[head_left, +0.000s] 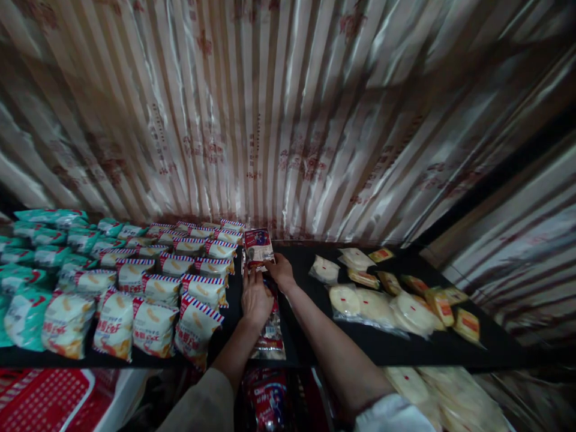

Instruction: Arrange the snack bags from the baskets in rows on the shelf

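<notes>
A dark red snack packet (pixel 258 241) with a pale lower part lies at the back of the black shelf. My left hand (pixel 256 301) rests flat with its fingers stretched forward, fingertips touching the packet's near edge. On the packet's right side, my right hand (pixel 281 273) grips the near corner, its thumb on top. Under and in front of my left hand lies another red and silver packet (pixel 269 342), partly hidden by the hand and wrist.
Rows of white chip bags (pixel 155 327) and green bags (pixel 29 315) fill the left. To the right lie clear-wrapped pale rounds (pixel 373 306) and small yellow packs (pixel 467 324). A striped foil-like curtain (pixel 270 120) hangs behind. Below are a red basket (pixel 42 402) and more red packets (pixel 269 405).
</notes>
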`<state>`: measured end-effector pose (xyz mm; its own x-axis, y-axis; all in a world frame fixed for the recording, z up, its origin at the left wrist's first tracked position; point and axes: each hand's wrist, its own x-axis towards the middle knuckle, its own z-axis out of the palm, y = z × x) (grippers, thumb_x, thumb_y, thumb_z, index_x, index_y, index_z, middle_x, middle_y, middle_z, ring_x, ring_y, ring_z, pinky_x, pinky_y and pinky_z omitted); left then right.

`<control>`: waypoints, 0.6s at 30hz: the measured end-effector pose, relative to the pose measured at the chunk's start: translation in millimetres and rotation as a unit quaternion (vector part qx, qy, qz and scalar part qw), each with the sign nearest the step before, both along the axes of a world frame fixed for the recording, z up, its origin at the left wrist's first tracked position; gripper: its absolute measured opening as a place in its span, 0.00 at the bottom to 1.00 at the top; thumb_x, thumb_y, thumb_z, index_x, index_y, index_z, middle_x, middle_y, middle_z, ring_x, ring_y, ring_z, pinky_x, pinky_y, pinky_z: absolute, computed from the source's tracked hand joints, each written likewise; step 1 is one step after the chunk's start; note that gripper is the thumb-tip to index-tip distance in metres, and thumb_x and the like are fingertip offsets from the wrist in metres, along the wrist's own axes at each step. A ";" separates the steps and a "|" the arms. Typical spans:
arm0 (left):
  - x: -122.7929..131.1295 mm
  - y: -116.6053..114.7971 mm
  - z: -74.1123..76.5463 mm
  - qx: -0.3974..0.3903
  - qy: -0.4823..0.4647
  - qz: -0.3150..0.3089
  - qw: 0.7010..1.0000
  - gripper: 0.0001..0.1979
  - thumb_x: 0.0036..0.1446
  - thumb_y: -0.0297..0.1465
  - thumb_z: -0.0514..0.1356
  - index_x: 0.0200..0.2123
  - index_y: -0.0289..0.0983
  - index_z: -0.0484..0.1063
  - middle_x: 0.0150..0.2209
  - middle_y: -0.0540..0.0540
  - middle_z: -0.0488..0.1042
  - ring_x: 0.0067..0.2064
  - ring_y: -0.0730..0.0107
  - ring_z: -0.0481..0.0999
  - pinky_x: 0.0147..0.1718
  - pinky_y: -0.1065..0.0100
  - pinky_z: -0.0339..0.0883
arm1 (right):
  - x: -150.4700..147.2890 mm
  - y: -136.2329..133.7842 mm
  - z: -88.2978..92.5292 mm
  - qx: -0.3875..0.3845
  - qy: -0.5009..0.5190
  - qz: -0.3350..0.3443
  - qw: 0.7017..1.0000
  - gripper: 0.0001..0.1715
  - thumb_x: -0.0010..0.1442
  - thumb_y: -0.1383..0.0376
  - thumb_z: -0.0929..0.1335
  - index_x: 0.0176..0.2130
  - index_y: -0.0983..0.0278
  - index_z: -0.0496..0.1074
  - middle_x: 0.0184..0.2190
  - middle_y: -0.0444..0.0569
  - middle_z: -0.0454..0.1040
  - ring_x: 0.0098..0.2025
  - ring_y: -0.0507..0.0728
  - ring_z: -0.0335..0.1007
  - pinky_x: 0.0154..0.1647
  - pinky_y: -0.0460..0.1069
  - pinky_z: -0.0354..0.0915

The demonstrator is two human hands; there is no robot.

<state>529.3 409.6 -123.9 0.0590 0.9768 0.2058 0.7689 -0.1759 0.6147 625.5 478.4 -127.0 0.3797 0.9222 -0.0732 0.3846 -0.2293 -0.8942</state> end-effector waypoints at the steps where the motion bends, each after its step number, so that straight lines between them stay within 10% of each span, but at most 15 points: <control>1: -0.1 1.4 -1.3 0.001 -0.009 0.002 1.000 0.25 0.51 0.19 0.49 0.54 0.26 0.65 0.58 0.34 0.64 0.66 0.57 0.50 0.63 0.55 0.50 | 0.0 0.8 -0.2 -0.005 -0.016 0.002 1.000 0.18 0.50 0.66 0.69 0.43 0.65 0.71 0.34 0.48 0.77 0.35 0.55 0.74 0.36 0.46 0.66; 18: -3.0 13.7 -9.7 0.017 0.024 0.014 0.999 0.22 0.51 0.20 0.49 0.49 0.26 0.69 0.57 0.33 0.65 0.67 0.53 0.44 0.63 0.52 0.49 | -8.6 3.7 20.5 -0.086 -0.252 0.022 0.964 0.10 0.59 0.66 0.63 0.40 0.65 0.70 0.39 0.57 0.77 0.42 0.60 0.74 0.41 0.50 0.63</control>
